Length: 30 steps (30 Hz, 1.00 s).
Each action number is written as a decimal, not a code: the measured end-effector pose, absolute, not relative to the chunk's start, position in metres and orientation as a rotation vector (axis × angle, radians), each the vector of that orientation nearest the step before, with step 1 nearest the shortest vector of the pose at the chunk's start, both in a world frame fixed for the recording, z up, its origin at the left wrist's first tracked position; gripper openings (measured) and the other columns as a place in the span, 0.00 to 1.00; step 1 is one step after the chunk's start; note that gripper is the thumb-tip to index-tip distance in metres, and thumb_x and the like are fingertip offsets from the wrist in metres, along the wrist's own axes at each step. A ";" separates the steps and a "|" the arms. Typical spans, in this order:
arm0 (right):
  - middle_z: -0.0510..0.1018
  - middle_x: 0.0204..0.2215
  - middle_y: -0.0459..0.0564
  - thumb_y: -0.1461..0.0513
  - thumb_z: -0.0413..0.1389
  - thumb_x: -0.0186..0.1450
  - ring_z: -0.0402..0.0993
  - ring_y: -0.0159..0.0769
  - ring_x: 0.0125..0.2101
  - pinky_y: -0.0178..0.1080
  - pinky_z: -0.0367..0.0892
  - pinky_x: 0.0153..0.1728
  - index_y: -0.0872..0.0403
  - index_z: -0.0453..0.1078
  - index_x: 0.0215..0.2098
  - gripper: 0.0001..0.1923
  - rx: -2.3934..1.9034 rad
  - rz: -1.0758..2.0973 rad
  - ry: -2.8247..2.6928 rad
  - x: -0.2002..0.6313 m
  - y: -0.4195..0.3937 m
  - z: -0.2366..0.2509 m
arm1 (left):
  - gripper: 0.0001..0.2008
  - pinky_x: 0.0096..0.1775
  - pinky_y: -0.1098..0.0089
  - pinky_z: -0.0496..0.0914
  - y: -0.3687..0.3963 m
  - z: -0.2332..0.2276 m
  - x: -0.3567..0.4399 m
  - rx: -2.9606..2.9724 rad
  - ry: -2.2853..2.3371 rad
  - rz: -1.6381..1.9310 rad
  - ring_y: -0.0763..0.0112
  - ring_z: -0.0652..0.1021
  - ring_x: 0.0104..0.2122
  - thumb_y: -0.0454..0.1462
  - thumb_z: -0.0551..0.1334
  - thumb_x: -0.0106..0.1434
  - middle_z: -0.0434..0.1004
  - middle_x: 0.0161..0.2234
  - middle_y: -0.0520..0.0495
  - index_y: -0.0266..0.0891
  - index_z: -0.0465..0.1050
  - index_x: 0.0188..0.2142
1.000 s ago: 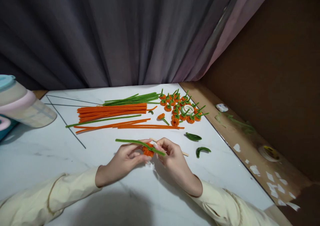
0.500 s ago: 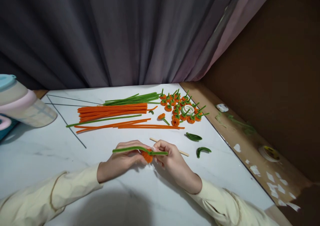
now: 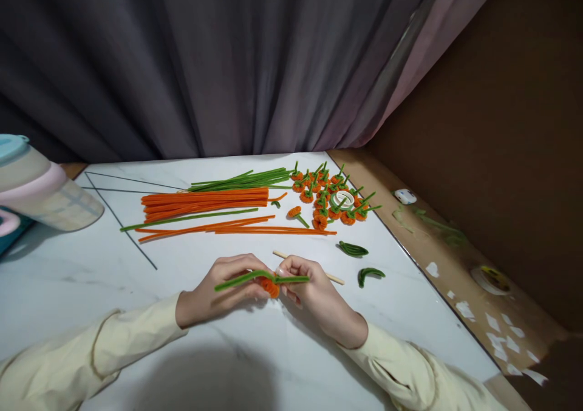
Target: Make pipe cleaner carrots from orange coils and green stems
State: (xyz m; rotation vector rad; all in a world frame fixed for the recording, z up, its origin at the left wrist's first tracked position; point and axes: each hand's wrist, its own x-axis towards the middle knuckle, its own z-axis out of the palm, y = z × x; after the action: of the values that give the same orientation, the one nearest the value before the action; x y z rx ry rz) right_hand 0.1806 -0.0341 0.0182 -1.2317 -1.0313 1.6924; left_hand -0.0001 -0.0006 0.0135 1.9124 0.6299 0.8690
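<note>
Surface: white marble table (image 3: 68, 277), dark curtain behind.
Place: lower centre of frame, orange coil (image 3: 270, 286) under green pipe cleaner (image 3: 241, 278).
Hands: left hand (image 3: 218, 289) and right hand (image 3: 314, 292), both pinching it.
Handling: likely light, fuzzy, bendable wire; grip beside the coil.
Look: 1 small orange spiral, green stem.

Left hand (image 3: 223, 289) and right hand (image 3: 314, 292) pinch a green pipe cleaner (image 3: 255, 277) over a small orange coiled pumpkin (image 3: 271, 287). White marble table (image 3: 68, 271) beneath.
</note>
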 end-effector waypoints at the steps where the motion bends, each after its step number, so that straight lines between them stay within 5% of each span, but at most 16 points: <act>1: 0.61 0.13 0.38 0.56 0.56 0.54 0.50 0.23 0.14 0.29 0.45 0.16 0.54 0.60 0.23 0.11 -1.229 1.693 -1.028 0.181 -0.034 0.018 | 0.07 0.32 0.73 0.70 -0.001 0.013 0.000 1.945 0.630 0.876 0.70 0.76 0.29 0.36 0.62 0.60 0.77 0.31 0.43 0.35 0.74 0.37; 11: 0.59 0.13 0.37 0.49 0.58 0.55 0.49 0.23 0.15 0.30 0.44 0.17 0.54 0.59 0.22 0.19 -1.189 1.689 -1.039 0.180 -0.035 0.017 | 0.08 0.35 0.74 0.71 0.000 -0.001 -0.002 2.047 0.500 1.007 0.70 0.77 0.33 0.28 0.60 0.61 0.78 0.33 0.42 0.36 0.73 0.39; 23: 0.66 0.17 0.40 0.48 0.58 0.57 0.53 0.22 0.14 0.30 0.49 0.16 0.56 0.63 0.25 0.19 -1.190 1.653 -1.138 0.181 -0.035 0.012 | 0.09 0.32 0.72 0.71 0.006 0.005 0.005 1.593 0.846 0.966 0.70 0.76 0.29 0.41 0.64 0.58 0.77 0.29 0.46 0.36 0.76 0.28; 30: 0.65 0.17 0.40 0.48 0.58 0.57 0.54 0.23 0.14 0.29 0.50 0.15 0.56 0.65 0.27 0.20 -1.261 1.517 -1.049 0.179 -0.035 0.012 | 0.20 0.50 0.62 0.67 0.005 -0.005 0.008 1.076 0.784 0.711 0.61 0.73 0.48 0.47 0.60 0.62 0.74 0.48 0.40 0.37 0.73 0.48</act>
State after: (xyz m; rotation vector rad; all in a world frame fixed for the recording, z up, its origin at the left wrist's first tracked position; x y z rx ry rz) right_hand 0.1792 -0.0349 0.0125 -1.2614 -1.0491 1.5172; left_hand 0.0077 0.0055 -0.0050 1.0759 0.7841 0.7106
